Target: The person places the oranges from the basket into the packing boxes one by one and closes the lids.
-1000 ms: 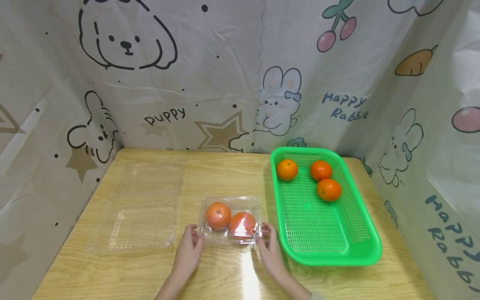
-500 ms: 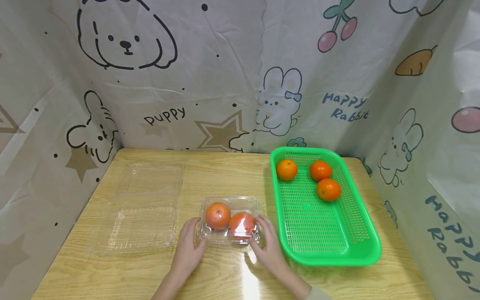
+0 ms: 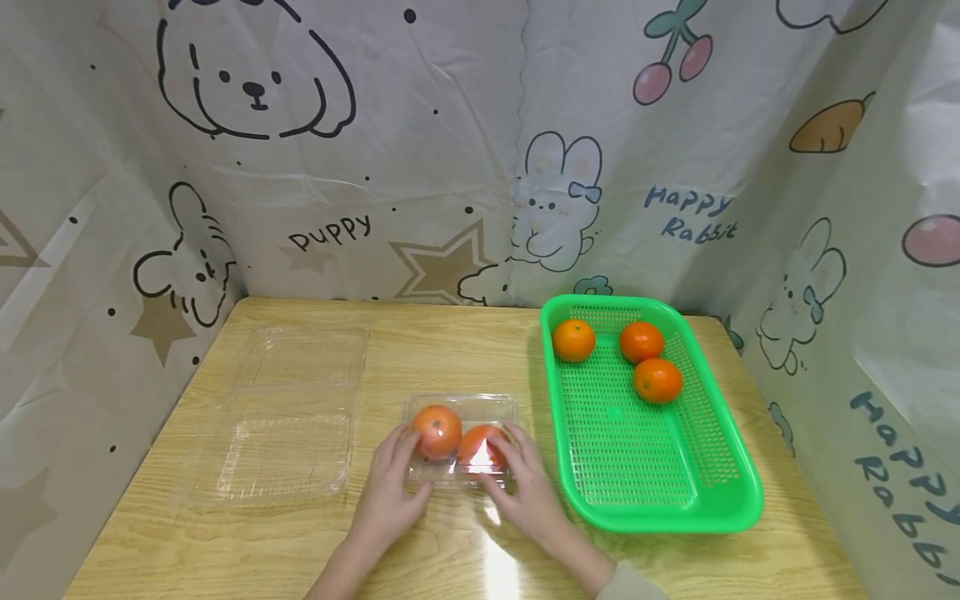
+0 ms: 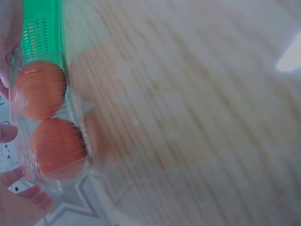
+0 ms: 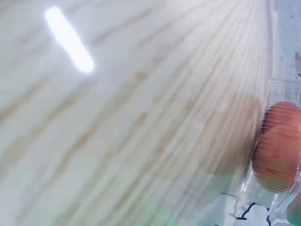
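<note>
A lidded clear plastic clamshell box [image 3: 476, 407] sits on the wooden table, with two oranges visible inside: a left orange [image 3: 438, 427] and a right orange [image 3: 474, 450]. My left hand [image 3: 392, 483] is at its left front corner, fingers spread over the lid and thumb in front. On the other side, my right hand [image 3: 528, 490] has its fingertips over the lid above the right orange, thumb near the front edge. Ribbed walls of the box [image 4: 70, 113] show in the left wrist view, with part of the left hand [image 4: 21, 205] beside it.
To the right stands a green perforated basket [image 3: 615, 458] with three oranges, one of them an orange [image 3: 574, 340] in its back left corner. A second clear clamshell [image 3: 288, 450] lies opened out on the left. A printed cloth [image 3: 435, 167] hangs behind the table.
Both hands have moved from the box's side edges inward, over its lid, and the fingers have spread apart. The box, its oranges and the basket have stayed in place.
</note>
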`<act>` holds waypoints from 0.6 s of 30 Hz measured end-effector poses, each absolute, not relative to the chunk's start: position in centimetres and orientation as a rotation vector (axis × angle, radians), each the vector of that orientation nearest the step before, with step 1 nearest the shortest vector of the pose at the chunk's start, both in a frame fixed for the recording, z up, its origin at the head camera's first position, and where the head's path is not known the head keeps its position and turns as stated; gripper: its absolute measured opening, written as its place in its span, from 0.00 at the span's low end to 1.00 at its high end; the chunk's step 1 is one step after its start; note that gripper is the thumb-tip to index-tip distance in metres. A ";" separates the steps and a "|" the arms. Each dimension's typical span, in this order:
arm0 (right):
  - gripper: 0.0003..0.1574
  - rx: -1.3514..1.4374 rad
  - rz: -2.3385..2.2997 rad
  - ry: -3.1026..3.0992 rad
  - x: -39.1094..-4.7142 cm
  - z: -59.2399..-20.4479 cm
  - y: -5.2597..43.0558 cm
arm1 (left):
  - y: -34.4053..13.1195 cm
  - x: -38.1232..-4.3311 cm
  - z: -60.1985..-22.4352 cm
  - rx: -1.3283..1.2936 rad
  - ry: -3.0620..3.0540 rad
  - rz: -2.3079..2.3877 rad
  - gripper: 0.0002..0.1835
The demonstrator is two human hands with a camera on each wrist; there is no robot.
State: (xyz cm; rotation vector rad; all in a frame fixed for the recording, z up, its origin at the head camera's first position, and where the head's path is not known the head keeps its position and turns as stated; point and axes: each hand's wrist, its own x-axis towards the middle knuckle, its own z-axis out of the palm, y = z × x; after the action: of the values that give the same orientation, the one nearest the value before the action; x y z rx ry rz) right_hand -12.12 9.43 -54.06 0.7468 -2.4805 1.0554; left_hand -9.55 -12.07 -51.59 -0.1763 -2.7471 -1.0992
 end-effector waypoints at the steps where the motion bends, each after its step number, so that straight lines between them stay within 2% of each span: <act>1: 0.35 0.765 1.036 -2.476 -12.2 -54.1 9.4 | -12.0 -9.6 -51.6 -0.183 -2.755 -1.075 0.37; 18: 0.35 0.799 0.945 -2.520 -12.3 -53.7 9.4 | -11.5 -9.7 -51.5 -0.261 -2.796 -0.878 0.35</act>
State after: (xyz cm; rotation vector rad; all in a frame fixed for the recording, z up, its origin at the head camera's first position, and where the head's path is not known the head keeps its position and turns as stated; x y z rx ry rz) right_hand -12.33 9.37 -53.68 0.7989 -2.5199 0.9451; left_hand -9.66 -11.55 -51.50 -0.2613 -2.7964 -0.8782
